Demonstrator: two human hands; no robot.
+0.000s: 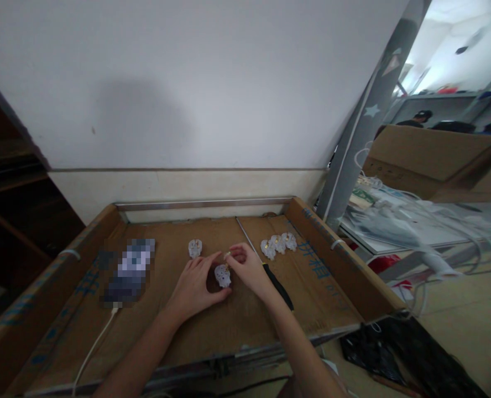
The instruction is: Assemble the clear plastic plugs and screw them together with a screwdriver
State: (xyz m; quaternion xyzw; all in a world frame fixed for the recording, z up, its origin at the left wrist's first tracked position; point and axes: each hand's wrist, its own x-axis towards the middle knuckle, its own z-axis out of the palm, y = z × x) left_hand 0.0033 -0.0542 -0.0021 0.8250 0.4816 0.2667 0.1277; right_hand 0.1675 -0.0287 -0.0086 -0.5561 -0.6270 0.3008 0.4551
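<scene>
My left hand [196, 284] rests on the cardboard-lined work tray [245, 320] and holds a small white plastic plug part [223, 275] between thumb and fingers. My right hand [245, 265] hovers right beside it, fingertips pinching a tiny light-coloured piece [227, 255] just above that part. Another white part [194, 248] lies alone to the left behind my left hand. Three similar white parts [277, 244] with small brass bits sit in a row at the back right.
A blurred phone [129, 271] with a white cable [94, 345] lies at the left. A screwdriver [266, 268] with a black handle lies under my right wrist. Cardboard side walls [337, 260] fence the tray. White cables [428, 221] and a cardboard box [432, 157] fill the right side.
</scene>
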